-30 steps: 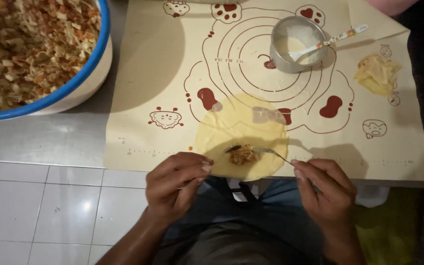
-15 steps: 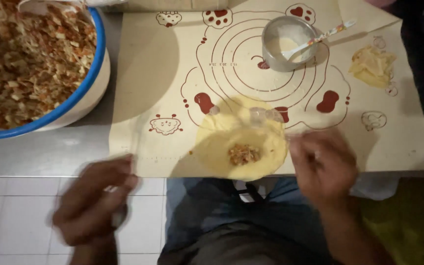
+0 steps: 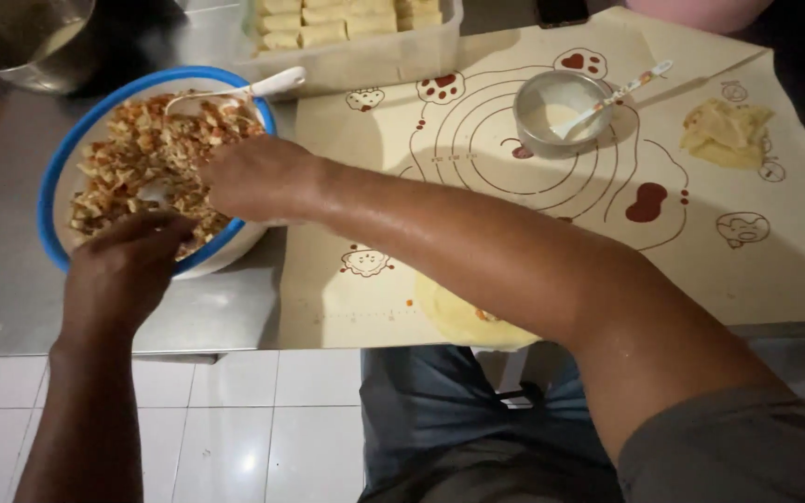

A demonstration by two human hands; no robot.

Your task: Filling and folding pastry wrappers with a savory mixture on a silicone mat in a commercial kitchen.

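Both of your hands are at the blue-rimmed bowl of filling [image 3: 76, 172], which stands at the left end of the bench, just off the left edge of the baking mat [image 3: 794, 242]. Your right hand [image 3: 252, 177] reaches across your body and rests over the near right side of the chopped mix; its fingers are hidden behind the knuckles, so whether that grip is spread or pinching filling cannot be told. Your left hand [image 3: 128, 265] sits at the near rim of the bowl with its fingers curled loosely over the edge, pinching nothing visible.

The step in hand appears to be drawing a portion of filling. The round wrapper [image 3: 463, 319] lies at the near edge of the mat, mostly covered by your right forearm.

A white spoon [image 3: 272, 86] leans on the far rim of the bowl. A small metal cup of white paste [image 3: 561, 112] with its own spoon stands on the mat, and a tray of finished rolls [image 3: 356, 37] sits along the far edge.

Any next move calls for a small, compact portion, carried low over the mat edge and set at the wrapper's centre.
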